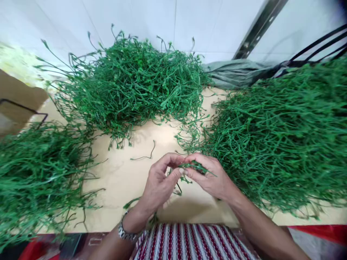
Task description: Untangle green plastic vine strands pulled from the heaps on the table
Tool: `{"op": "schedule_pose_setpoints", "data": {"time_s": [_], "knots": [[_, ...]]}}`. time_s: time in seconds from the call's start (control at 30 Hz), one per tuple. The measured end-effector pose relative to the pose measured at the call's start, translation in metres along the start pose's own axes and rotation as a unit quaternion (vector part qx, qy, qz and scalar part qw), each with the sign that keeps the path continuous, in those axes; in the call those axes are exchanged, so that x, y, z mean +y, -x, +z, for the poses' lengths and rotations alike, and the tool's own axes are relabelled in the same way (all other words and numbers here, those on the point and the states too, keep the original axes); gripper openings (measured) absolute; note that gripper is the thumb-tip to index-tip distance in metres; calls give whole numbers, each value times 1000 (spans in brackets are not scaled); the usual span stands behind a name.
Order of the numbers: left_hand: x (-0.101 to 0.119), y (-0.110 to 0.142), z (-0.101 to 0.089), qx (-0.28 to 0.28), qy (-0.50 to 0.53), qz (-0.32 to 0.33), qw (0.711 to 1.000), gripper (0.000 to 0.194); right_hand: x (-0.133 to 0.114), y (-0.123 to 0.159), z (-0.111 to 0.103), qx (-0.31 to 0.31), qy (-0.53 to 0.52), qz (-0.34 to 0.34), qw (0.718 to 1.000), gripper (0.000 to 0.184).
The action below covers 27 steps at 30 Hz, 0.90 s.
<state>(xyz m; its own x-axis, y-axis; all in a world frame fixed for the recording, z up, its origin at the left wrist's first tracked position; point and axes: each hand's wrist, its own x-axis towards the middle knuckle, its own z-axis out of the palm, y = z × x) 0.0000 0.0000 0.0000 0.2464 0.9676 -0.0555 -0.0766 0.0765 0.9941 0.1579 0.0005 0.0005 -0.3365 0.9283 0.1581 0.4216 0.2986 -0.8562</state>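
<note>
Over the front of the table, my left hand (162,180) and my right hand (213,177) meet fingertip to fingertip. Both are closed in a pinch on a few thin green stems (199,167), which look like artificial flower stems with small bud-like ends. Part of these stems is hidden behind the fingers. More stem ends hang below my left hand and beside its wrist. One loose dark stem (150,156) lies on the table just beyond my left hand. A large heap of green stems (282,141) lies close to my right hand and forearm.
A second heap of stems (130,83) sits at the back against the white wall (151,18), and a third heap (40,177) covers the left side. The pale table (114,184) shows between them. Behind are grey-green cloth (230,74), a metal post (257,30) and black bars (320,43).
</note>
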Motion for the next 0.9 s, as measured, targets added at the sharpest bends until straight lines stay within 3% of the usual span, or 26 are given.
{"op": "schedule_pose_setpoints", "data": {"time_s": [0.2,0.37,0.43,0.6,0.73,0.9], "knots": [[0,0,-7,-12,-54,-35,998,7,1,1,2,-22,-7,29,999,9],[6,1,-6,-39,-268,47,961,15,-1,0,-5,-52,41,17,998,7],[7,0,-5,-51,-305,70,948,18,-1,0,-7,-58,74,-2,996,6],[3,-2,-7,-81,-239,68,965,17,-1,1,-8,-70,100,-52,991,9],[3,-3,-8,-107,-220,2,970,15,1,2,-7,-78,70,-17,994,8],[7,-5,-7,-139,-159,-36,977,10,2,-2,-9,-105,38,-6,994,5]]}}
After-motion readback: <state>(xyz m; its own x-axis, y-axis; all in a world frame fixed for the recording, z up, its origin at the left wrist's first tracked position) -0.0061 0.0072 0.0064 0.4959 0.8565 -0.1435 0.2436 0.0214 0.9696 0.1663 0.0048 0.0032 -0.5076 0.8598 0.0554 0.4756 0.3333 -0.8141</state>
